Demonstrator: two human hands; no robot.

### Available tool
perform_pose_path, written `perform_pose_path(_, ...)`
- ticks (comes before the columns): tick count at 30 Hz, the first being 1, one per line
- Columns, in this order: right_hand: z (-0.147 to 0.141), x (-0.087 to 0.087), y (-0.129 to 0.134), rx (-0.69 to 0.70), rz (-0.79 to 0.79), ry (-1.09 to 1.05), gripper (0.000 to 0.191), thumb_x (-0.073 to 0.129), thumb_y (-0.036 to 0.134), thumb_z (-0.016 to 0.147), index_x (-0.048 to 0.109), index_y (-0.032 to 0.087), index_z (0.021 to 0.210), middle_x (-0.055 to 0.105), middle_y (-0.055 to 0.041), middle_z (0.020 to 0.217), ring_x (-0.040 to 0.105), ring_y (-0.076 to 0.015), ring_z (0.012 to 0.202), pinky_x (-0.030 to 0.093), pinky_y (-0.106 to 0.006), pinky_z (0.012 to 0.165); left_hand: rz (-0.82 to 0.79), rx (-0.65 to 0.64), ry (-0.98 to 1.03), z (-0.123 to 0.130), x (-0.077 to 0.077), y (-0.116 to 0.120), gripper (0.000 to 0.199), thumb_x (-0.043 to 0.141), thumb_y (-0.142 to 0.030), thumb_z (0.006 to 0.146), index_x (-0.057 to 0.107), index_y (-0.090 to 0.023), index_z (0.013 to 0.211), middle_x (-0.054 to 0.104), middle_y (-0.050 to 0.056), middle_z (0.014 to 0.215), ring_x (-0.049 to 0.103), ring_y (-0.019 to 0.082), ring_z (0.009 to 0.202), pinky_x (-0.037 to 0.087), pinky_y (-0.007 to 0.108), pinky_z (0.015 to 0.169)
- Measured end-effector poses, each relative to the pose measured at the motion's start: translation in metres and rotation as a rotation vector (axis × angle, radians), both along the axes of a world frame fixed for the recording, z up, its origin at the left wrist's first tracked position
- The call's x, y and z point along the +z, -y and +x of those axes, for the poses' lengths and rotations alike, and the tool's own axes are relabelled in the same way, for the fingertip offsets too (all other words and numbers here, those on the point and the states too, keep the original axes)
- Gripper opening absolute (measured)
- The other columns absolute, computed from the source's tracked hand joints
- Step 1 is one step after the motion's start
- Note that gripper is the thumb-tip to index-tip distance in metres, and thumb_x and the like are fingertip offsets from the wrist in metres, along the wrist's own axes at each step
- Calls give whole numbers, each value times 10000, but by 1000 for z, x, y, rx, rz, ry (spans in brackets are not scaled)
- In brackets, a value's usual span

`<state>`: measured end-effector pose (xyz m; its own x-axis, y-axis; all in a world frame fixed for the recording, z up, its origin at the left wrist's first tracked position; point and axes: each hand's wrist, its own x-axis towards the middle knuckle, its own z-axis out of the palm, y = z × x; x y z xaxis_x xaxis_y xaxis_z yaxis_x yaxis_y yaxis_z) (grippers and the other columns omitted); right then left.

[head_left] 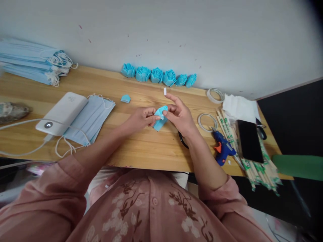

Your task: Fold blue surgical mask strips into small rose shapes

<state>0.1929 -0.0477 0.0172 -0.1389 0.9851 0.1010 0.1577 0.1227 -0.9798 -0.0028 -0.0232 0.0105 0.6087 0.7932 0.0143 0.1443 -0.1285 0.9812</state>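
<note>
Between my hands, above the middle of the table, is a light-blue folded piece [159, 111] that looks like paper or fabric. My left hand [141, 119] pinches its left side between thumb and fingers. From the right, my right hand [182, 118] grips the piece with its thumb pressed onto it. A small white strip [165, 91], perhaps tape, clings to my raised right index fingertip. Just under the fingers shows a flat blue piece [159, 125]; whether it is part of the held one, I cannot tell. One loose blue petal-shaped piece [125, 98] lies to the left.
Several blue rose-like flowers [156, 75] line the wall. On the left are face masks [92, 114], a white power bank [63, 112] and a mask stack [30, 60]. Tape rolls [207, 122], a blue glue gun [222, 148], wrapped sticks [257, 171] and a phone [249, 140] lie right.
</note>
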Motion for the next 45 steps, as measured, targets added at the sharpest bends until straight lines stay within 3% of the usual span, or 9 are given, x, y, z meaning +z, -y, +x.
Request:
perform_pose_path(14,5,2,2,104,-19,74,733,758,323,782,490,325,1465,675,50,799,619,-140,676,536,-303,658,-25,-68,-77,-3,3,2,253,630,-387,840,555,-180,716,538,-23,615,449,94,560,331,236,557)
perform_pose_path(20,2,-2,3,17,18,19,673,726,533,836,499,329,1436,738,4,903,670,-179,786,559,-337,731,-95,19,20,-2,4,0,296,669,-410,801,519,-184,681,520,-25,607,444,92,567,329,240,568)
perform_pose_path(24,1,-3,3,-157,102,-34,562,696,636,832,587,301,1270,738,-22,953,684,-193,893,559,-357,817,-77,132,106,-3,3,-3,332,685,-408,791,499,-189,625,486,-36,578,430,92,566,351,250,593)
perform_pose_path(27,0,-2,4,-293,163,-25,383,693,616,842,637,259,966,675,0,821,636,-164,791,534,-331,777,-79,225,120,-4,3,-4,321,674,-392,798,495,-192,622,485,-37,574,423,93,561,346,256,595)
perform_pose_path(30,-4,-1,8,-296,166,25,353,704,579,836,615,239,799,599,21,711,548,-137,668,481,-295,660,-72,269,126,-3,1,-4,318,669,-378,807,485,-195,622,473,-42,573,405,89,553,329,254,581)
perform_pose_path(35,-11,2,15,-186,166,152,218,690,434,862,647,231,796,607,30,683,508,-119,605,420,-274,590,-49,261,145,1,2,-1,299,675,-357,806,487,-197,637,457,-47,587,394,88,556,327,246,559)
perform_pose_path(45,-18,4,19,-185,248,284,111,665,313,848,662,234,770,647,27,673,558,-132,625,459,-285,638,35,223,126,4,-3,0,296,660,-360,821,478,-192,658,403,-52,607,365,83,571,280,242,554)
